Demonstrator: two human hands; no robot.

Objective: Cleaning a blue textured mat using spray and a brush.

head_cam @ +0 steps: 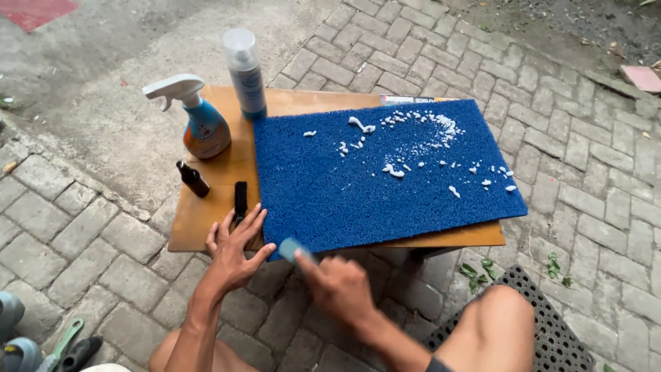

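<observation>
Brush at the blue mat's (385,172) near edge

My right hand (337,286) grips a pale blue brush (290,249), long axis pointing up-left toward the mat; my left hand (234,249) rests open, fingers spread, at its left corner.

A blue mat (385,176) dotted with white foam (420,134) lies on a low wooden desk (220,172) at the frame's centre. The left hand (234,251) rests spread at the desk's lower left edge, beside a black brush (240,200). The right hand (337,282) pinches a small blue piece (290,248) at the mat's near edge. A spray bottle (200,117), tall can (246,72) and small dark bottle (193,178) stand upper left.
</observation>
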